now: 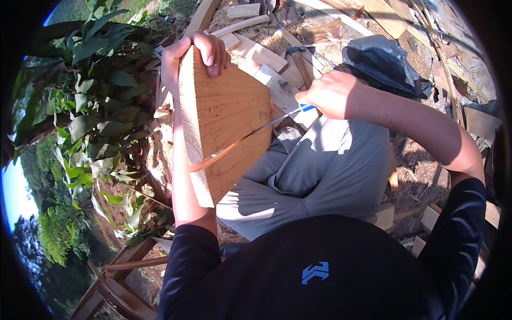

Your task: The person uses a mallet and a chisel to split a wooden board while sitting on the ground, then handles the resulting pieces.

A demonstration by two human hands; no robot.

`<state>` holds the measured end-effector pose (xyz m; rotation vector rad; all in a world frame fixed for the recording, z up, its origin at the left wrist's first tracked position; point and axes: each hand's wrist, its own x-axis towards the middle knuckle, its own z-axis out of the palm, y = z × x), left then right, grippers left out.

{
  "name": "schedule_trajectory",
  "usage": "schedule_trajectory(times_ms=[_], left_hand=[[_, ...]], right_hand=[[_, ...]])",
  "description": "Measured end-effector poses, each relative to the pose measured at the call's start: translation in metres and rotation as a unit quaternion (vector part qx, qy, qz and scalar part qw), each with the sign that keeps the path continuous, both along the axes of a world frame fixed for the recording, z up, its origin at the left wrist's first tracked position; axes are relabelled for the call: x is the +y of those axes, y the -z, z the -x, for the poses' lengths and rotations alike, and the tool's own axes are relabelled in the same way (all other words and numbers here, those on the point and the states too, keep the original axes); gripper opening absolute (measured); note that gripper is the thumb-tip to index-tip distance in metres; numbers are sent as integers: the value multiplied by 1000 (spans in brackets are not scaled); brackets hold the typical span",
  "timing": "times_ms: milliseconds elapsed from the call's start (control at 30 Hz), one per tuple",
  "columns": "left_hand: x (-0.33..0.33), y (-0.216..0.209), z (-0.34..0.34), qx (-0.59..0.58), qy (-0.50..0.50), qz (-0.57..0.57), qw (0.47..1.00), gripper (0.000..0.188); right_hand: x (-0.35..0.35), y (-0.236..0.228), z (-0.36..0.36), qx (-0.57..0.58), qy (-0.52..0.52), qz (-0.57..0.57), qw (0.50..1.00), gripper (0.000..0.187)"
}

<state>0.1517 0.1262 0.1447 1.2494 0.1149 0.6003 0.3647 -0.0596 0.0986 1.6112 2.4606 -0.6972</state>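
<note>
Tan wood: the block point(226, 106) hangs nearside of the left hand point(207, 47), its far end clasped; the right hand point(333, 96) grips a blue-handled tool point(306, 108), metal meeting block to that hand's left.

Gnd point(418, 153), pt sunlit | wd offcuts point(260, 53), scattered | blk plastic point(381, 60) (crumpled) amid offcuts

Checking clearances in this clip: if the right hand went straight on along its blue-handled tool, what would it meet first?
Probably the right edge of the wooden board; the blue-handled tool in the right hand already reaches across it in this view. Depth is unclear.
</note>
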Motion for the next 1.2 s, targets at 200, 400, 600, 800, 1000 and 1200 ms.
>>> schedule_trajectory(times_ms=[200,400,600,800,1000,1200], left_hand=[[0,3,19,-20,9,3,1000,45],[-8,-2,32,-20,7,26,999,42],[-22,-10,34,3,6,-38,999,41],[-16,-6,68,-21,-73,23,997,38],[-26,-11,72,-32,-73,18,997,36],[-43,-9,70,-10,-127,-33,991,40]], right_hand=[[-94,-16,70,83,234,129,960,38],[-116,-28,108,35,316,38,947,29],[-114,-47,95,29,268,36,962,28],[-108,-122,42,-33,233,-178,956,26],[-120,-87,44,53,228,-162,958,28],[-154,-64,87,174,284,-71,940,28]])
